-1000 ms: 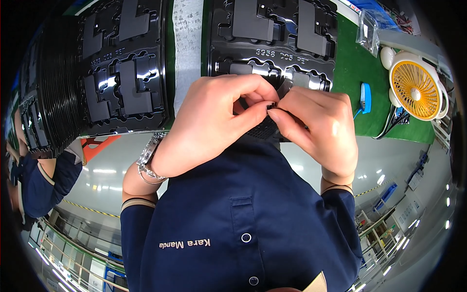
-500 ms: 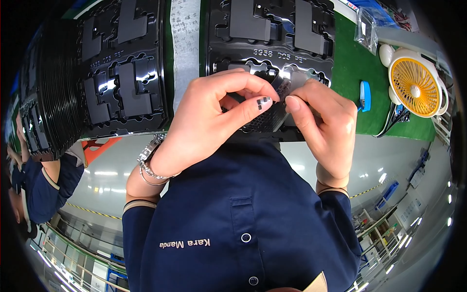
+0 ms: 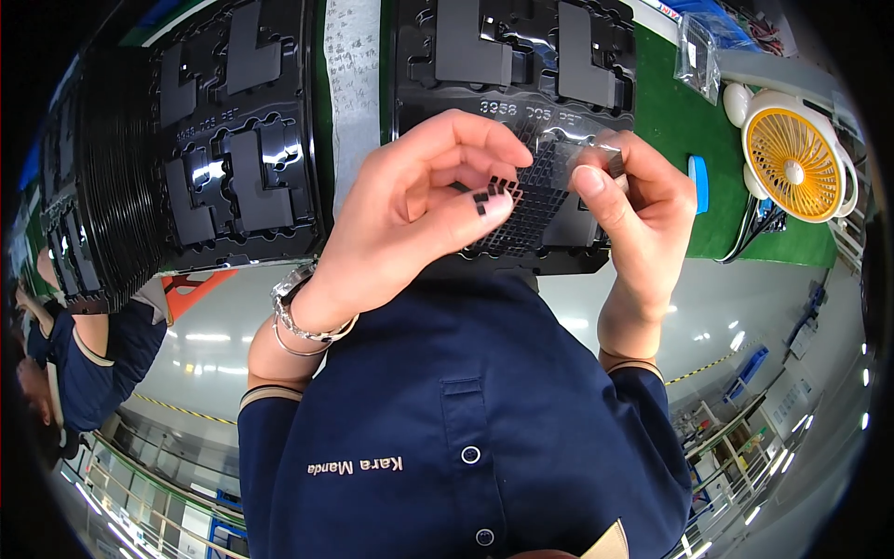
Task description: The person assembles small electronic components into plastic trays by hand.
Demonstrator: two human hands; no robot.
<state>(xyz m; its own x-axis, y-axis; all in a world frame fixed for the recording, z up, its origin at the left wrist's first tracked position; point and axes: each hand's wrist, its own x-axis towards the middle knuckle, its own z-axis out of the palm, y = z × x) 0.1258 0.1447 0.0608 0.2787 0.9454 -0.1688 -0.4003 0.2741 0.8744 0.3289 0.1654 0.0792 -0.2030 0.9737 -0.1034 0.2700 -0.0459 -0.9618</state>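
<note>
1. Green worktop across the top.
2. Pale, glossy floor below it, streaked with white reflections.
3. Yellow-and-black tape on the floor, left and right.
4. Rails at lower left; shelving at lower right.
5. Small white lights along the right rim.

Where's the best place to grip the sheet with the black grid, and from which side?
Probably pinch the clear margin of the sheet at its upper right, coming from the right: that strip looks free of the black grid, and the right hand is at that edge. The left side looks worse: the left hand crowds it, with black squares on its thumb.
</note>
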